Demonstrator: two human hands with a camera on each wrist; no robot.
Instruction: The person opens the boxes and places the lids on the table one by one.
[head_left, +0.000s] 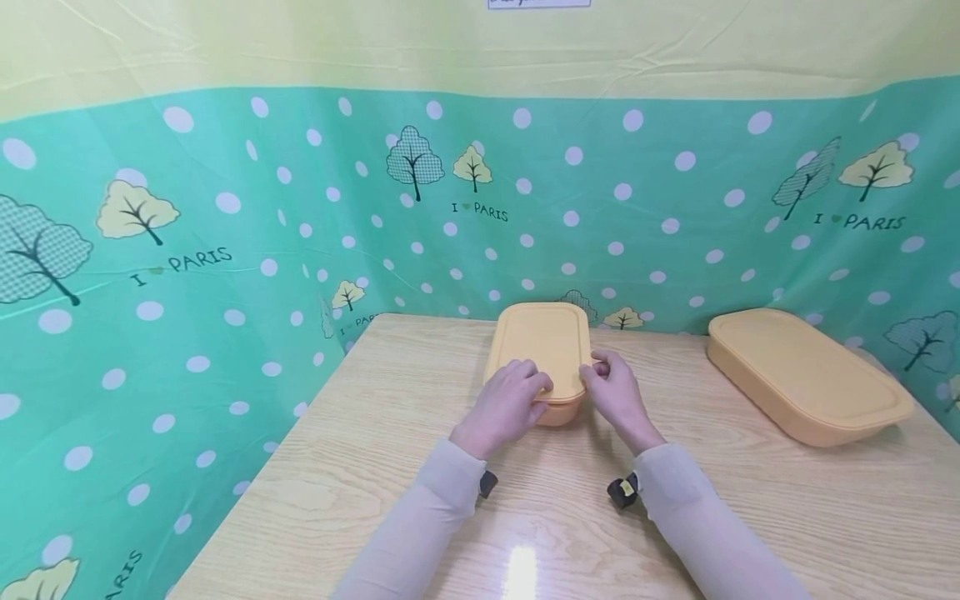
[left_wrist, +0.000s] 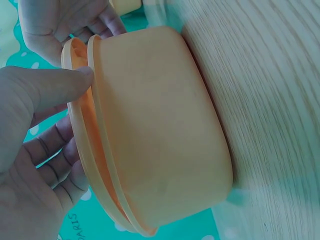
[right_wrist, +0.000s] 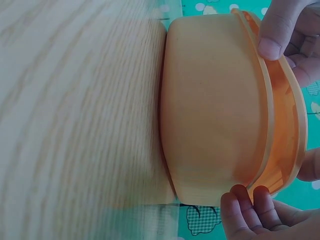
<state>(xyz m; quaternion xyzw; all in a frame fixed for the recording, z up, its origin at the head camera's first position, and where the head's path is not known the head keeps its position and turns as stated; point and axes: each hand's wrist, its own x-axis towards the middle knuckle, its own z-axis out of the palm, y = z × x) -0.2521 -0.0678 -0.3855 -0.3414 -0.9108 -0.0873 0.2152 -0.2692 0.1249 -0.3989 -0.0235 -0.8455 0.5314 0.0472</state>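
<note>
I've got both hands on the small oblong orange plastic box (head_left: 542,367) at the middle of the light wooden bench (head_left: 420,500), near its far edge. My left hand (head_left: 504,406) pinches the box's flat orange lid (left_wrist: 82,145) at the near left corner, thumb under the rim. Right hand (head_left: 617,393) pinches the near right corner. Lid's near edge is lifted off the rim. A larger orange lidded box (head_left: 806,375) sits by the bench's right edge.

— What can't you see of the orange box (head_left: 542,358)?
— Its inside; the lid (head_left: 543,346) covers it, and my left hand (head_left: 504,406) and right hand (head_left: 617,393) hide its near corners.
— And beside it?
— In both wrist views the desk (right_wrist: 75,125) next to the box is smeared with blur. Above the box, a white label (head_left: 538,3) is cut by the frame's top edge, unreadable.
</note>
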